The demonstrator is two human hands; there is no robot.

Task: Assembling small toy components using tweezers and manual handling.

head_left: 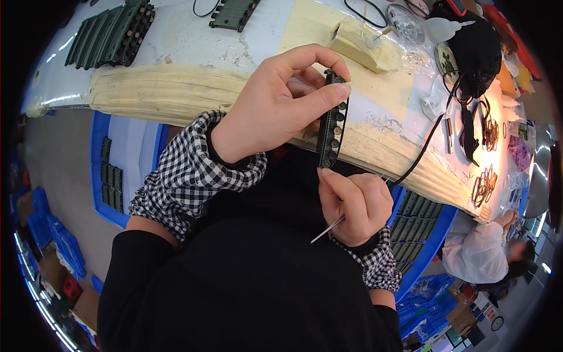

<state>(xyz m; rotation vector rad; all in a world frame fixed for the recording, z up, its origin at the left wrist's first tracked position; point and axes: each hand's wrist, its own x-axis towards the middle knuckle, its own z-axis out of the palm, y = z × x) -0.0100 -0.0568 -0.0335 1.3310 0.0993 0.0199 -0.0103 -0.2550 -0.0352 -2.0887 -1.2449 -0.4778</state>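
Above the table's front edge, my left hand (pixel 270 102) pinches the upper end of a dark green model tank chassis (pixel 332 126) between thumb and fingers. The chassis is held upright, with a row of small round wheels and a thin black track band along its right side. My right hand (pixel 358 205) has its thumb and forefinger at the lower end of the chassis, touching the band there. A thin metal rod-like tool (pixel 328 229) sticks out below the curled fingers of that hand; its other end is hidden.
More green chassis pieces (pixel 111 35) stand at the table's far left, another (pixel 233 13) at the back. A tape-covered block (pixel 363 44) lies behind my hands. Blue trays (pixel 101 158) (pixel 431 249) flank me below the table. Black bands (pixel 484 185) and a cable (pixel 425 146) lie right, near another person (pixel 478 252).
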